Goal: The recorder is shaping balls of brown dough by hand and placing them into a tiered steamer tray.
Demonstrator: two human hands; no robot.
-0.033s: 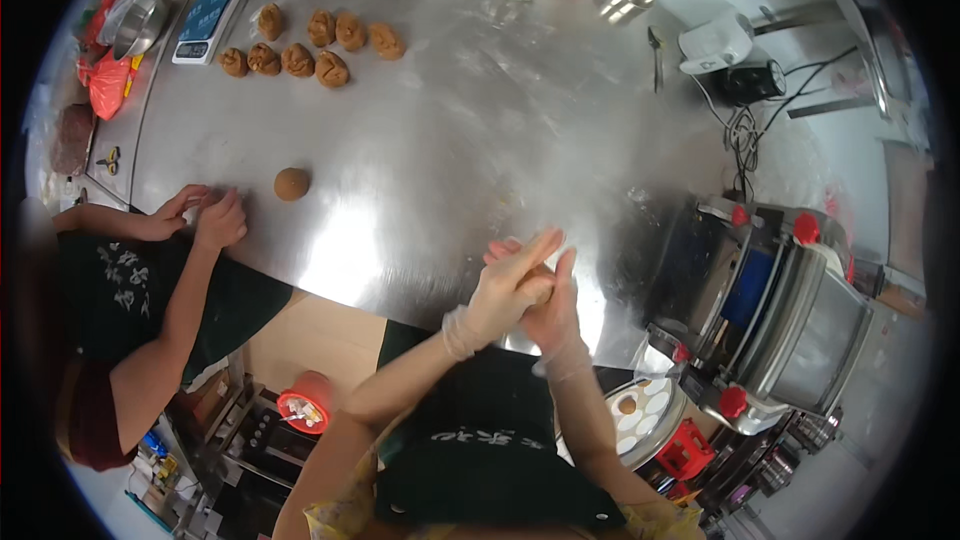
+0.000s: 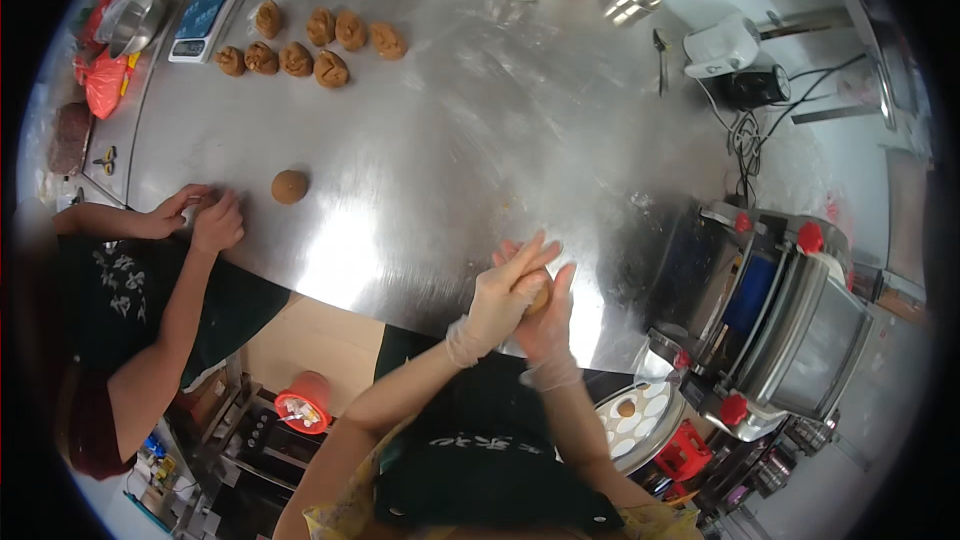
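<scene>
While a co-worker's hands (image 2: 216,226) are at the edge of the steel table (image 2: 440,140) toward nine o'clock, one smooth brown ball (image 2: 289,187) lies near them, and brown lumps (image 2: 296,59) sit toward eleven o'clock. Toward five o'clock, the left hand (image 2: 503,299), its fingers straight and slightly parted, covers a brown dough piece (image 2: 540,301); the right hand (image 2: 548,331), fingers partly hidden, cups it. A metal machine (image 2: 808,335) stands between three and four o'clock.
</scene>
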